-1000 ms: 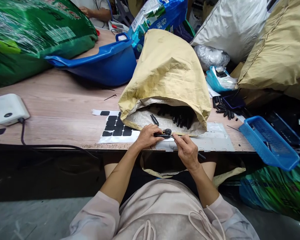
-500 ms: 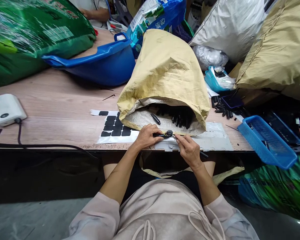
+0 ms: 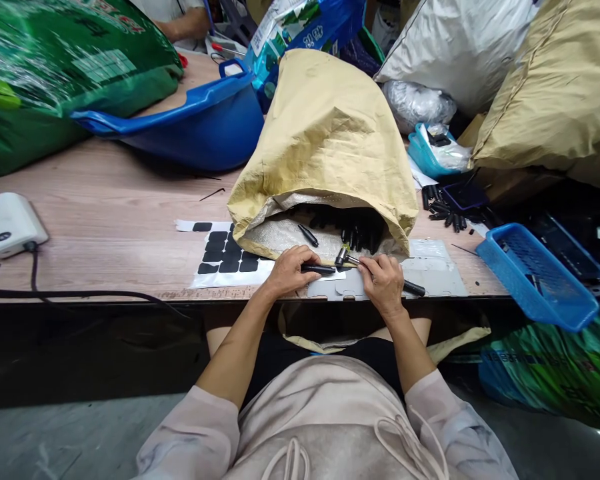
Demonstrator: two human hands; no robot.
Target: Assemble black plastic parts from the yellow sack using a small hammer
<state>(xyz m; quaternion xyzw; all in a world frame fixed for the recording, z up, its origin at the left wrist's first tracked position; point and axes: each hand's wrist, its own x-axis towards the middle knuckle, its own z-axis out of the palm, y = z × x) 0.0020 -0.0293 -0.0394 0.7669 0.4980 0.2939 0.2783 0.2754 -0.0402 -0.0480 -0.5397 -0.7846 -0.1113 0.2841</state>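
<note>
My left hand (image 3: 291, 270) is closed on a slim black tube (image 3: 320, 269), which lies sideways at the table's front edge and points right. In my right hand (image 3: 384, 280) is a small hammer, its metal head (image 3: 341, 257) just above the tube's right end and its black grip (image 3: 414, 288) sticking out past the palm. Behind both hands, a yellow woven sack (image 3: 330, 127) lies with its mouth facing me. Several black tubes (image 3: 360, 235) are inside it, and a single black tube (image 3: 308, 235) rests on its pale lining.
Left of the sack lies a sheet of black stickers (image 3: 220, 250). A blue basin (image 3: 180, 127) and a white device (image 3: 10, 223) with a cable stand further left. At right are a blue basket (image 3: 535, 280) and loose black pieces (image 3: 447, 212). Another person's arm (image 3: 187, 25) shows at the back.
The hammer head has risen slightly off the tube and turned, showing its side. More of the black grip is visible behind my right hand. My left hand keeps its hold on the tube.
</note>
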